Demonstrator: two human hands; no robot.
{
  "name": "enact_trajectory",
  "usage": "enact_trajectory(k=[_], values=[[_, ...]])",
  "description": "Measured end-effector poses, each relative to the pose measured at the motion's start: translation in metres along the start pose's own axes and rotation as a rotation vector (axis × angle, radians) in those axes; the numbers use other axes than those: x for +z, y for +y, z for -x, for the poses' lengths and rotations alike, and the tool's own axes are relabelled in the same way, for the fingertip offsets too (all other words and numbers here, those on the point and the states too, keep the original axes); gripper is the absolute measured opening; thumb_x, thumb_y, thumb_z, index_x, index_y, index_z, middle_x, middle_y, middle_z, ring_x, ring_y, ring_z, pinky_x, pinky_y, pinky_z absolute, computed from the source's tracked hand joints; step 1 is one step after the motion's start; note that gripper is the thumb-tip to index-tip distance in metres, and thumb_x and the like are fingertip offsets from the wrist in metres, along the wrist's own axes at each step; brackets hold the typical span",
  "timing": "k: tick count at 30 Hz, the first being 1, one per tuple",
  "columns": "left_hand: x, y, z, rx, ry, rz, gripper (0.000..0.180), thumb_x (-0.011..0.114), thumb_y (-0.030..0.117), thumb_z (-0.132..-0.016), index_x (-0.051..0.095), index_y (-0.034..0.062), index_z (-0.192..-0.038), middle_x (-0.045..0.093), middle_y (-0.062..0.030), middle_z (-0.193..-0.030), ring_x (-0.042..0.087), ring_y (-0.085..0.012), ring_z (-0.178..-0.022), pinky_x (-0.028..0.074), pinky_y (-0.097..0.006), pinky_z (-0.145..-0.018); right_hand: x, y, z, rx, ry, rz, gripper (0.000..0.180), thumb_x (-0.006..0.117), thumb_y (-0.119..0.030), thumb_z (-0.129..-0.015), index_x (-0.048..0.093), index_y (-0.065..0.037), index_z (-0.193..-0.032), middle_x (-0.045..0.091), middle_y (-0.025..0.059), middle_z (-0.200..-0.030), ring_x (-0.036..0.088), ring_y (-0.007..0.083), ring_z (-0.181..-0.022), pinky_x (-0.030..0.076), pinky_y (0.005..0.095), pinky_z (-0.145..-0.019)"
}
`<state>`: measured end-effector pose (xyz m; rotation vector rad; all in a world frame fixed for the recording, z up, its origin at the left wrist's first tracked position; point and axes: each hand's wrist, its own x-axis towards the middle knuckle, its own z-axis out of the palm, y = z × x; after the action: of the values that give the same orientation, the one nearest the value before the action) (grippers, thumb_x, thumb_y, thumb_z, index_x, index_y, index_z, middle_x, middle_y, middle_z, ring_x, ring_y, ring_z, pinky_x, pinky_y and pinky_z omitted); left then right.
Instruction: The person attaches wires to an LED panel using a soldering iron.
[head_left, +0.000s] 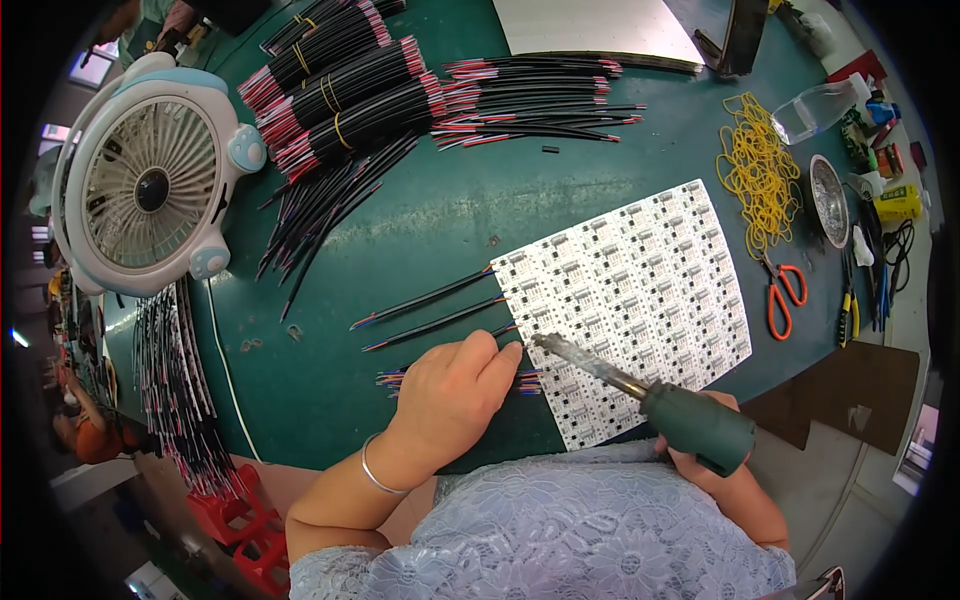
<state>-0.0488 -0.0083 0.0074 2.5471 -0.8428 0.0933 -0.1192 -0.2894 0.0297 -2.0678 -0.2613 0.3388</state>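
A white circuit board panel (640,290) covered in rows of small dark components lies tilted on the green table. Black-sheathed cables (425,300) with coloured wire ends reach its left edge. My left hand (455,395) is closed in a pinch at that edge, on a cable mostly hidden under the fingers; more coloured wire ends show on either side below it. A soldering iron (695,425) with a green handle is gripped by my right hand (690,465), partly covered by the handle. Its tip meets or hovers over the panel's left edge beside my left fingertips.
Bundled black cables (345,95) and loose ones lie at the back. A fan (150,190) stands left. On the right are yellow rubber bands (757,170), orange-handled scissors (785,295), a metal bowl (828,200) and a plastic bottle (815,108). More cables hang over the left edge.
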Motion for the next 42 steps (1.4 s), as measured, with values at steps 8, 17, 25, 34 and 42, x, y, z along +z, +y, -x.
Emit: enact_trajectory(k=[8, 17, 25, 34, 42], values=[[0.000, -0.001, 0.000, 0.010, -0.003, 0.003, 0.023, 0.065, 0.003, -0.065, 0.064, 0.0042, -0.088, 0.048, -0.0051, -0.069, 0.052, -0.0208, -0.058, 0.042, -0.032, -0.050, -0.001, 0.004, 0.002, -0.146, 0.055, 0.079, 0.033, 0.054, -0.033, -0.088, 0.055, -0.002, -0.097, 0.061, 0.0024, -0.065, 0.060, 0.0127, -0.061, 0.044, 0.0283, -0.070], [0.002, -0.007, -0.001, 0.058, 0.041, 0.068, 0.024, 0.065, 0.002, -0.062, 0.064, 0.0049, -0.086, 0.051, -0.0043, -0.070, 0.054, -0.0203, -0.060, 0.042, -0.032, -0.051, 0.001, 0.008, 0.010, -0.132, 0.043, 0.128, 0.017, 0.055, -0.015, -0.085, 0.056, -0.001, -0.096, 0.058, 0.0027, -0.069, 0.060, 0.0114, -0.059, 0.046, 0.0264, -0.059], [0.000, -0.007, -0.001, 0.087, 0.026, 0.056, 0.022, 0.064, 0.002, -0.063, 0.064, 0.0039, -0.085, 0.052, -0.0048, -0.069, 0.054, -0.0207, -0.060, 0.042, -0.032, -0.052, 0.003, 0.007, 0.010, -0.170, 0.035, 0.077, 0.020, 0.057, -0.008, -0.083, 0.059, -0.002, -0.101, 0.059, 0.0044, -0.081, 0.059, 0.0113, -0.059, 0.047, 0.0266, -0.062], [0.002, -0.005, -0.001, 0.081, 0.034, 0.050, 0.022, 0.064, 0.001, -0.064, 0.063, 0.0024, -0.085, 0.050, -0.0063, -0.068, 0.053, -0.0218, -0.060, 0.042, -0.033, -0.052, -0.003, 0.002, 0.005, -0.210, -0.008, 0.302, 0.030, 0.069, -0.015, -0.062, 0.064, -0.003, -0.090, 0.063, 0.0103, -0.081, 0.062, 0.0251, -0.067, 0.049, 0.0317, -0.059], [0.002, -0.003, 0.001, 0.078, 0.033, 0.042, 0.023, 0.065, 0.000, -0.062, 0.063, 0.0025, -0.085, 0.049, -0.0059, -0.068, 0.053, -0.0216, -0.061, 0.042, -0.033, -0.051, 0.000, 0.007, 0.020, 0.196, -0.026, -0.033, 0.030, 0.062, -0.026, -0.078, 0.062, -0.001, -0.094, 0.063, 0.0076, -0.080, 0.059, 0.0182, -0.062, 0.047, 0.0289, -0.059]])
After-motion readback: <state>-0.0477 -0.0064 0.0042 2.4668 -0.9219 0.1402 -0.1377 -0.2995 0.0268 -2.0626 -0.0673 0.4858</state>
